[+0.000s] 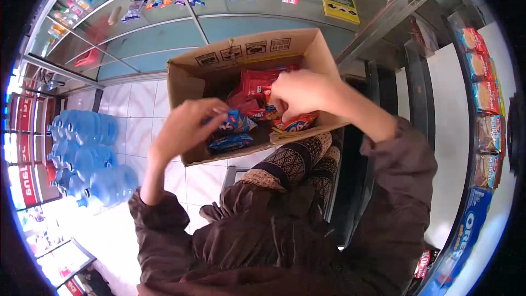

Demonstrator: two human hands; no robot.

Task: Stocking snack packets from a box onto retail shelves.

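Note:
An open cardboard box [185, 82] rests at my knees with snack packets inside. My left hand [187, 127] reaches over its left wall, fingers apart above a blue snack packet [240, 121]; whether they touch it is unclear. A second blue packet [231, 142] lies nearer the front wall. My right hand [302, 92], slightly blurred, is inside the right half with fingers curled downward. Beneath it lies a red-orange snack packet [298, 122], and to its left are red packets [250, 86]. The curled fingers hide whether anything is gripped.
Glass display shelves [205, 16] holding bottles and sachets stand beyond the box. Large blue water jugs [94, 148] stand on the tiled floor [139, 98] at left. Along the right, a shelf carries biscuit packs [487, 94] and a blue Oreo pack [468, 230].

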